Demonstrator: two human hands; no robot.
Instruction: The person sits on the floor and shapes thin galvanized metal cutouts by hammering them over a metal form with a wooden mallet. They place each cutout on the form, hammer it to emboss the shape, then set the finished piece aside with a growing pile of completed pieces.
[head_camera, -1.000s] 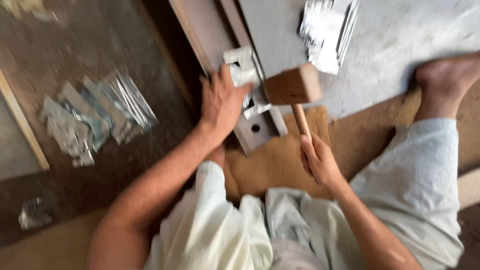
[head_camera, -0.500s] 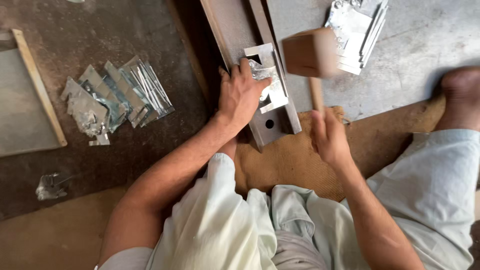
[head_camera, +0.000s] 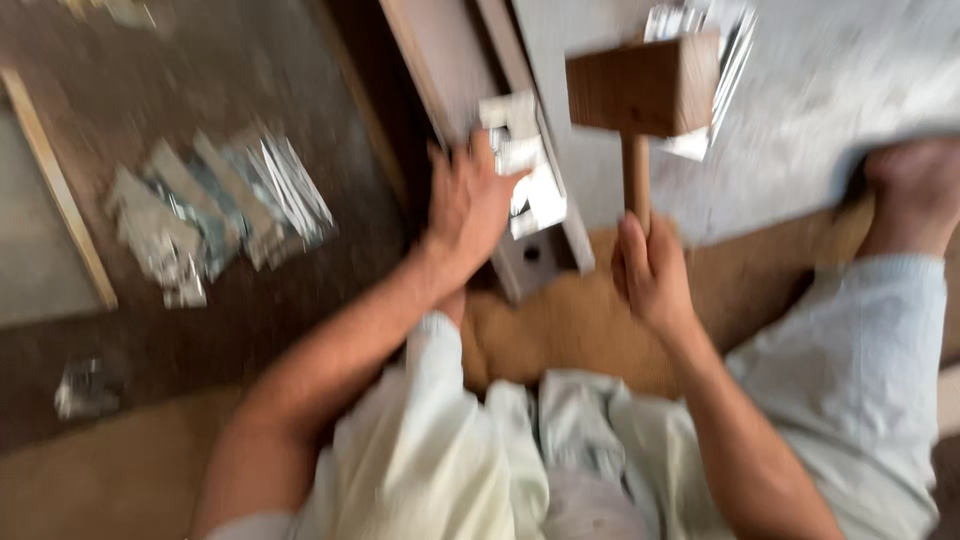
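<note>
My right hand (head_camera: 652, 272) grips the handle of a wooden mallet (head_camera: 640, 88), whose block head is raised above and to the right of a small shiny metal piece (head_camera: 528, 168). My left hand (head_camera: 468, 205) presses on that metal piece, which lies on a long grey metal bar (head_camera: 450, 60) running away from me. The picture is blurred by motion.
A heap of shiny metal strips (head_camera: 215, 205) lies on the dark floor at left, another heap (head_camera: 715, 40) at top right. A wooden-framed panel (head_camera: 50, 190) is at far left. My bare foot (head_camera: 915, 185) rests at right; a brown mat (head_camera: 560, 330) lies under my legs.
The mallet head has risen and swung up to the right, away from the metal piece. My left hand stays on the piece. The view has shifted slightly.
</note>
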